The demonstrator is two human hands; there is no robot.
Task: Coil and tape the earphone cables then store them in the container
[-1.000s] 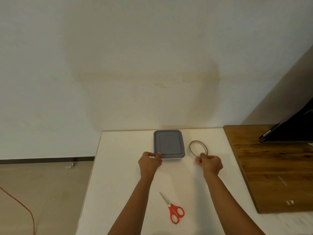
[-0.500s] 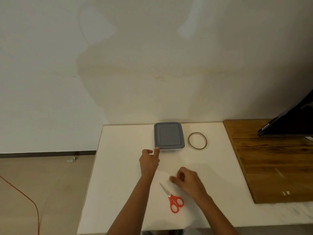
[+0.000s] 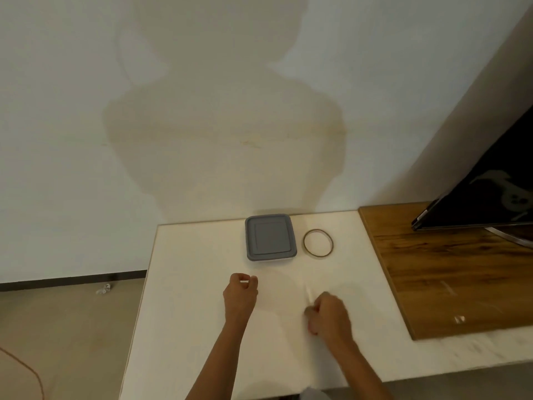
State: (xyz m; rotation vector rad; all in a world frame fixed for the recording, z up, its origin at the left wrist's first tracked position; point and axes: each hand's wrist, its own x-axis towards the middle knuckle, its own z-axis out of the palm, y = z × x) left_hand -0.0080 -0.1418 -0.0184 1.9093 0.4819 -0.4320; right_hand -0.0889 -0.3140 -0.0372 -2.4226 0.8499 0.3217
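Observation:
The grey-lidded container [image 3: 271, 238] stands closed at the back of the white table [image 3: 187, 284]. A thin tape ring [image 3: 304, 243] lies just to its right. My left hand [image 3: 240, 295] is in front of the container, apart from it, fingers curled, pinching a small white piece I cannot identify. My right hand [image 3: 328, 316] is a blurred fist further right and nearer to me. A thin pale blade sticks up out of it, so it seems to hold the scissors [image 3: 308, 295]; the red handles are hidden. No earphone cable shows.
A wooden board [image 3: 447, 269] covers the right side of the table, with a dark tilted screen [image 3: 490, 203] on it. The wall rises right behind the table. On the floor to the left lie a white scrap [image 3: 103, 288] and an orange cord [image 3: 28, 370].
My left hand came off the container and curled. My right hand left the tape ring and went to the scissors, which no longer lie on the table. The view tilted upward.

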